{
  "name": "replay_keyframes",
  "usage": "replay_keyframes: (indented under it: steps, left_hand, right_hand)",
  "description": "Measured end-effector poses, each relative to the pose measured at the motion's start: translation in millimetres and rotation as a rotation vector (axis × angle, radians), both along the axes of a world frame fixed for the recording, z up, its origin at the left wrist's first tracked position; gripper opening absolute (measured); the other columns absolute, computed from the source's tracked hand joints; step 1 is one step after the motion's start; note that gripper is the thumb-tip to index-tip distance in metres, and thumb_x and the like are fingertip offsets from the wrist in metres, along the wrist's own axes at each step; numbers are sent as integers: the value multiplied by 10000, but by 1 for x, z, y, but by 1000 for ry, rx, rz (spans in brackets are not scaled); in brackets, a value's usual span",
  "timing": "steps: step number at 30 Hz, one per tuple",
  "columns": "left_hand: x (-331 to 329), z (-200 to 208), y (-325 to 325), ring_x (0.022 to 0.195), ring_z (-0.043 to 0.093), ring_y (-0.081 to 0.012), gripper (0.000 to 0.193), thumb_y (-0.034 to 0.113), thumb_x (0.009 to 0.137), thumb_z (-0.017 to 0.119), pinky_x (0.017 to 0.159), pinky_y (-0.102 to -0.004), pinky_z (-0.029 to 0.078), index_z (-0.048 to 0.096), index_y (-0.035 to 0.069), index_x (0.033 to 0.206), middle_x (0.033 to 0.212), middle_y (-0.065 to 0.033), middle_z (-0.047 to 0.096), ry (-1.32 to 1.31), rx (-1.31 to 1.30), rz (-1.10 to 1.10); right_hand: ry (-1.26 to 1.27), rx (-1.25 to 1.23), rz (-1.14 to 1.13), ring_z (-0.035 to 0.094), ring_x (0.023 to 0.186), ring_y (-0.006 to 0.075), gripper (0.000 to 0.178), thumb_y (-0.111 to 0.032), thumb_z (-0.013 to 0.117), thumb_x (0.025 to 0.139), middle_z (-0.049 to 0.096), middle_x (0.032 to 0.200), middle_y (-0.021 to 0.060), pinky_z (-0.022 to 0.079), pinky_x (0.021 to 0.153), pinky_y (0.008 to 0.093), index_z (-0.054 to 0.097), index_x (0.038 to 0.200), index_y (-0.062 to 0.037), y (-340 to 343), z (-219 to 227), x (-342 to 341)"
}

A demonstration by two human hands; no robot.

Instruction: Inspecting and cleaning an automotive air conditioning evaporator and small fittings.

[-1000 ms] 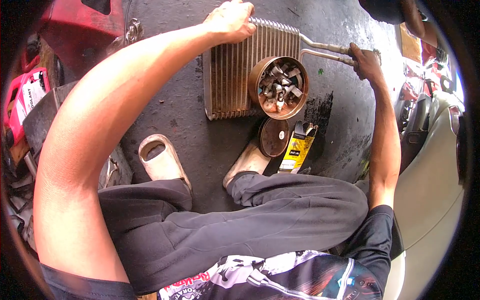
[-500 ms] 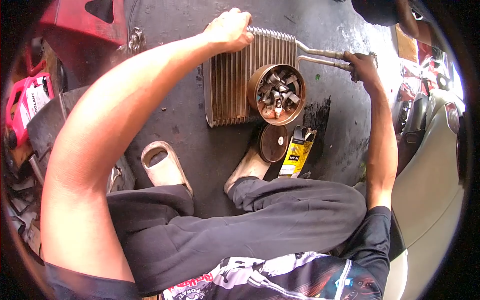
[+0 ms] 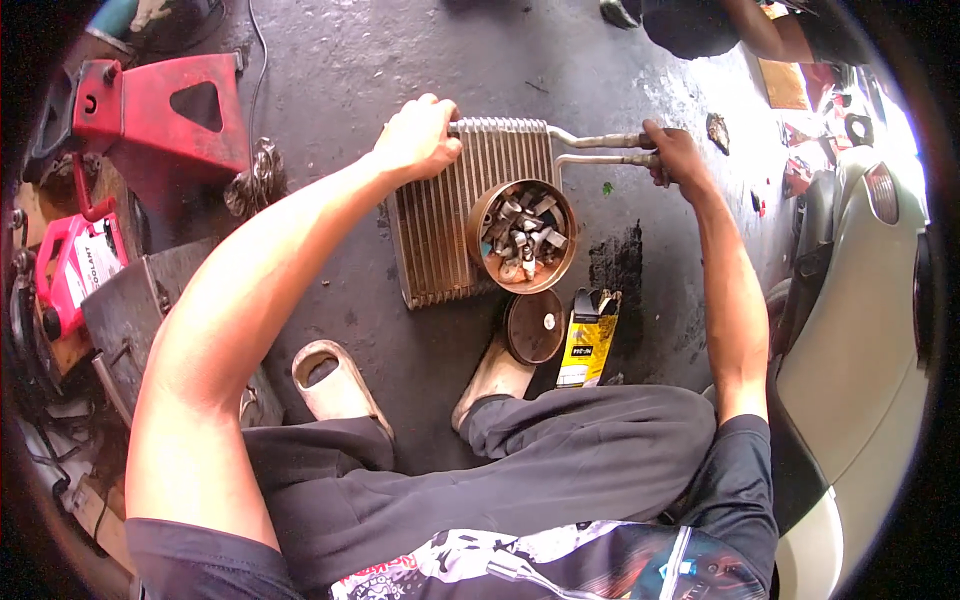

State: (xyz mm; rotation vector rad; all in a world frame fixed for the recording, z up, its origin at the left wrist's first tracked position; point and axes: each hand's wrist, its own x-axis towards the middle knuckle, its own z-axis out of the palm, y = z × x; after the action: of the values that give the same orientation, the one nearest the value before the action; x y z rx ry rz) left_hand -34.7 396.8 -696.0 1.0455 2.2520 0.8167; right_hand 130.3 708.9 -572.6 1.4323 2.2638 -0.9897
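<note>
A finned metal evaporator core (image 3: 430, 225) with two pipes (image 3: 600, 150) on its right lies in front of me. My left hand (image 3: 420, 140) is closed over its upper left corner. Off to the right, my right hand (image 3: 677, 158) is wrapped round the pipe ends. A round brown tin (image 3: 478, 235) full of small metal fittings (image 3: 527, 232) overlaps the core's lower right part in view; I cannot tell whether they touch. Below the tin sits a dark round lid (image 3: 532, 335), partly over my right slipper (image 3: 490, 390). Beside it is a yellow and black opened packet (image 3: 588, 345).
A red metal stand (image 3: 190, 115) and a bundle of wire (image 3: 262, 175) occupy the left, with a pink jug (image 3: 68, 270) nearer. At right is a pale vehicle panel (image 3: 860, 320). Another person's arm (image 3: 775, 32) shows at the upper right. My left slipper (image 3: 340, 390) rests on the dark floor.
The whole scene sits lower in the picture, with more floor visible at the top, as the view has tilted. Both hands keep their hold on the core and its pipes.
</note>
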Motion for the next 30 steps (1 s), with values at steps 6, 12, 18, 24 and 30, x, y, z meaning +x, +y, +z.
replay_keyframes:
  steps: [6,12,18,24,30]
  left_hand:
    - [1,-2,-2,1119,535,-329,387,187,804,579,995,-418,422,587,28,1157,1142,-185,562,2,2,18]
    - [3,3,1,1119,534,-323,391,188,804,584,991,-417,424,583,33,1162,1149,-176,557,-30,-11,16]
    - [-1,4,1,1117,534,-322,410,196,808,589,990,-418,425,565,39,1186,1167,-175,544,-22,-39,-1]
    - [-10,9,10,1139,519,-328,418,194,808,589,1002,-413,414,558,43,1196,1188,-181,531,-99,-39,-23]
    - [-8,72,23,1163,519,-277,461,207,840,616,993,-409,430,511,80,1271,1255,-146,521,-167,321,-45]
  right_hand:
    - [353,1,72,605,634,157,377,-284,611,891,628,832,93,505,526,304,603,1071,47,-10,-7,8]
    - [47,37,17,613,644,169,340,-251,606,884,632,831,99,511,536,283,603,1091,18,-9,7,5]
    - [288,-44,-13,625,808,172,295,-189,637,859,646,961,118,519,630,279,614,1096,-15,-20,5,9]
    - [227,191,48,453,608,90,242,-145,636,841,582,784,23,322,472,241,639,1074,-79,5,31,17]
    - [867,-674,-414,410,488,60,301,-263,517,975,563,735,45,306,383,192,533,1208,-73,-18,68,23]
